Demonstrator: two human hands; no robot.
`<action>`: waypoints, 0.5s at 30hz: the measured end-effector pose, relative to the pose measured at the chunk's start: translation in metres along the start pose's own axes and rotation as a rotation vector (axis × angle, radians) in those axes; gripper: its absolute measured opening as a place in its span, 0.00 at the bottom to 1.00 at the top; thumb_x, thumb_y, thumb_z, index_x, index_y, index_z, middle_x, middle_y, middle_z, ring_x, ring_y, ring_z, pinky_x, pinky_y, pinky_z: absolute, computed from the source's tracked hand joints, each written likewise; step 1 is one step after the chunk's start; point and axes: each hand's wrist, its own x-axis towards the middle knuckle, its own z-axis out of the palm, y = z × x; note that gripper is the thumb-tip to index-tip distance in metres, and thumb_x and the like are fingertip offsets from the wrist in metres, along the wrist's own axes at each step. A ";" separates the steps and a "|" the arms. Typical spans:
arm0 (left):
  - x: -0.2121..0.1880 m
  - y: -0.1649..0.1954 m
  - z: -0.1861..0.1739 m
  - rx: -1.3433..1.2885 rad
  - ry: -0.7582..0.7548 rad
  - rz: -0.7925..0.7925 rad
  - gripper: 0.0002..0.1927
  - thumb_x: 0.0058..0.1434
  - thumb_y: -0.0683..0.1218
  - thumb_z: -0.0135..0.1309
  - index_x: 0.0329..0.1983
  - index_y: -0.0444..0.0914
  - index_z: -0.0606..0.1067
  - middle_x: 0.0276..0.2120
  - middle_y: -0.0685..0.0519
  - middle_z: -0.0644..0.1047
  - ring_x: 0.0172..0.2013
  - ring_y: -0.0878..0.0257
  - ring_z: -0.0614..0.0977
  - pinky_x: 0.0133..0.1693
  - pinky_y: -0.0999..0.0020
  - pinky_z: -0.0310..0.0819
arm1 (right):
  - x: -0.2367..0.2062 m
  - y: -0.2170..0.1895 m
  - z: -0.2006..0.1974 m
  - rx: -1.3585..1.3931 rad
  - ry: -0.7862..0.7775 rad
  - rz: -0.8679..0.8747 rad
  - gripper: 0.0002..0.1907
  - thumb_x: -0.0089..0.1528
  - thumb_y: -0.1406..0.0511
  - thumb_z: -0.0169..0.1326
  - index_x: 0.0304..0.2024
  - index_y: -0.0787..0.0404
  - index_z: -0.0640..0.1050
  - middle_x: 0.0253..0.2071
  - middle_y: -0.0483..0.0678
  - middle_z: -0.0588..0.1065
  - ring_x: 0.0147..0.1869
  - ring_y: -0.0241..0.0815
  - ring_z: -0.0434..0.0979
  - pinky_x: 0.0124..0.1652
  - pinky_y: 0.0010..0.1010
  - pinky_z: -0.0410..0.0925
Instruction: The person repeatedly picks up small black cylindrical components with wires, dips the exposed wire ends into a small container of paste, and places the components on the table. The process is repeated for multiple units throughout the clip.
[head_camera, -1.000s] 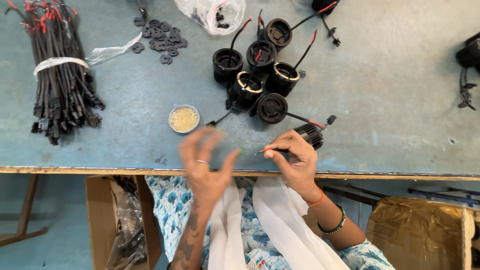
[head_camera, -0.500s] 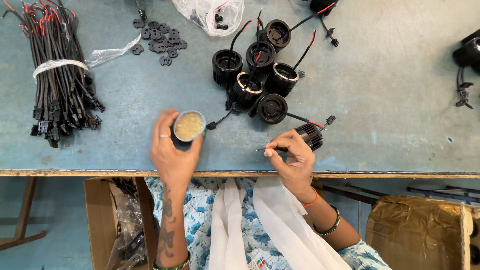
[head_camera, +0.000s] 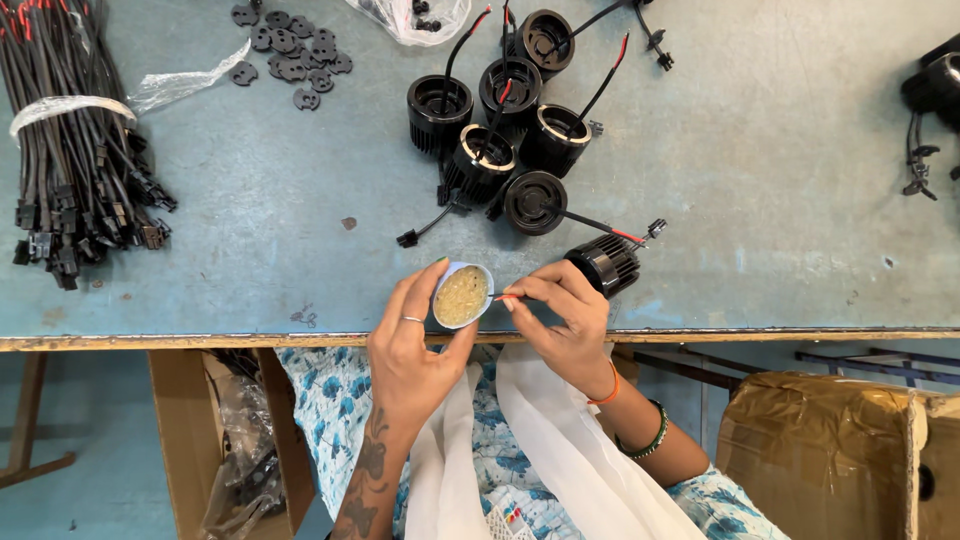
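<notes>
My left hand (head_camera: 412, 345) holds a small white cup (head_camera: 462, 295) of yellowish paste, tilted toward me at the table's near edge. My right hand (head_camera: 562, 318) pinches a thin red-tipped stick (head_camera: 506, 296) whose tip touches the cup's rim. The same hand rests against a black finned round housing (head_camera: 605, 264) lying on its side with a red and black wire. Just beyond, several similar black housings (head_camera: 497, 125) stand in a cluster with their wires sticking up.
A bundle of black cables (head_camera: 72, 170) tied with a white band lies at the far left. Several small black flat parts (head_camera: 288, 52) and a clear plastic bag (head_camera: 412, 18) lie at the back. A brown cardboard box (head_camera: 835, 455) sits below the table's right side.
My left hand reached forward, took hold of the paste cup and brought it back to the near edge beside my right hand. The stick's tip now meets the cup.
</notes>
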 end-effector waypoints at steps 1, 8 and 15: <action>0.000 0.000 0.000 0.004 -0.002 0.001 0.29 0.54 0.40 0.67 0.60 0.36 0.73 0.52 0.45 0.79 0.49 0.51 0.85 0.47 0.62 0.82 | 0.000 0.000 0.001 -0.001 0.003 -0.004 0.09 0.57 0.72 0.66 0.39 0.64 0.82 0.35 0.47 0.76 0.37 0.39 0.77 0.37 0.26 0.69; -0.003 0.003 0.001 0.019 -0.014 0.025 0.29 0.55 0.40 0.66 0.61 0.35 0.72 0.53 0.44 0.78 0.51 0.49 0.84 0.49 0.61 0.82 | 0.001 0.002 0.004 -0.001 0.013 -0.023 0.09 0.56 0.73 0.67 0.39 0.64 0.82 0.35 0.47 0.76 0.36 0.39 0.76 0.36 0.26 0.69; -0.003 0.003 0.003 0.021 -0.020 0.037 0.29 0.55 0.40 0.66 0.61 0.34 0.72 0.53 0.44 0.78 0.51 0.49 0.84 0.48 0.61 0.82 | 0.001 0.001 0.002 0.014 0.008 -0.005 0.09 0.57 0.73 0.66 0.39 0.64 0.82 0.36 0.47 0.75 0.35 0.37 0.76 0.35 0.26 0.69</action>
